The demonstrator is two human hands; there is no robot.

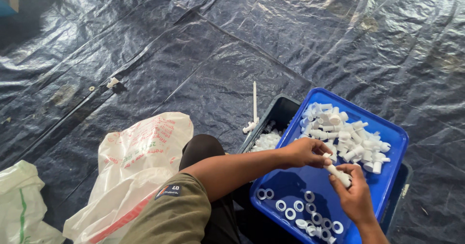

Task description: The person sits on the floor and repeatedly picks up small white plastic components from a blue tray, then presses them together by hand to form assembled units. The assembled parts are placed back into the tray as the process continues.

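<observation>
a crumpled white plastic bag (140,161) with red print lay on the dark tarp at the person's left, beside the knee. a second white sack (22,205) with a green stripe sat at the lower left corner, just beside it.

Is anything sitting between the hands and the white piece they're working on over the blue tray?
Nothing visible. Both the left hand and the right hand already grip the white tube piece directly, held above the blue tray. The heap of white fittings and the white rings lie apart from it.
</observation>
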